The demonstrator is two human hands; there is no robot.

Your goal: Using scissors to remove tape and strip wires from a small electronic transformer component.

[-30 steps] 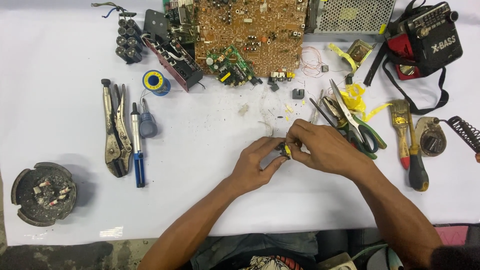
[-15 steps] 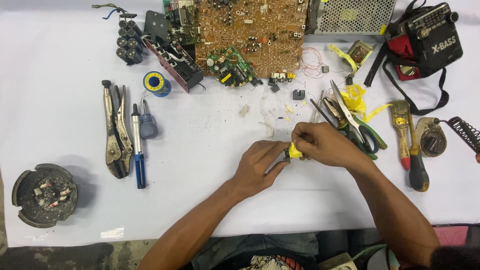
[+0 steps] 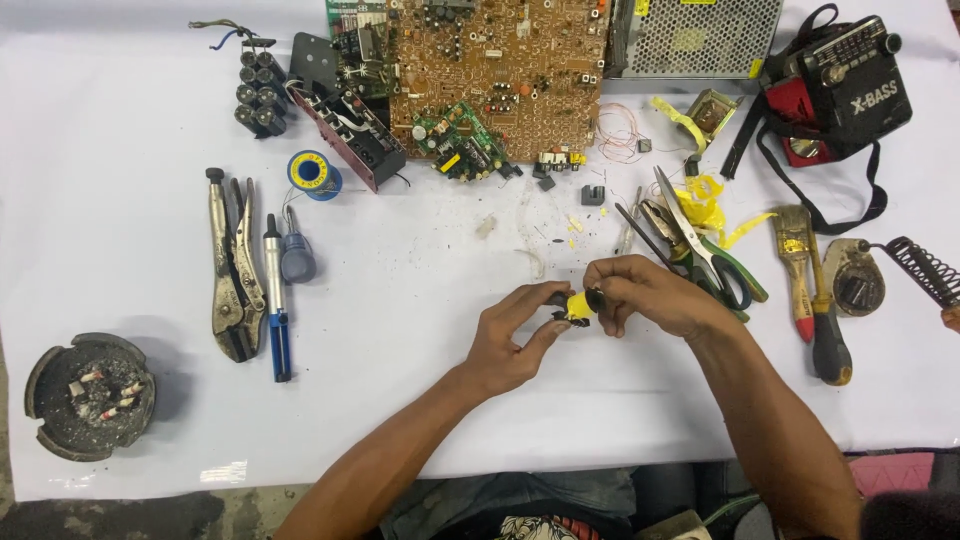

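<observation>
From the head camera, the left hand point(image 3: 505, 340) and right hand point(image 3: 650, 297) are meeting over the white desk point(image 3: 420, 400), both pinching a small yellow-wrapped black component point(image 3: 577, 303) between their fingertips. Green-handled scissors point(image 3: 700, 245) are lying just beyond the right hand; locking pliers point(image 3: 232, 270) are resting well left.

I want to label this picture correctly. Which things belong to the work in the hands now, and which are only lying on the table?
In hand:
left hand
right hand
small yellow and black part, held between both

Lying about:
locking pliers
solder reel
circuit board
scissors
ashtray
radio
</observation>
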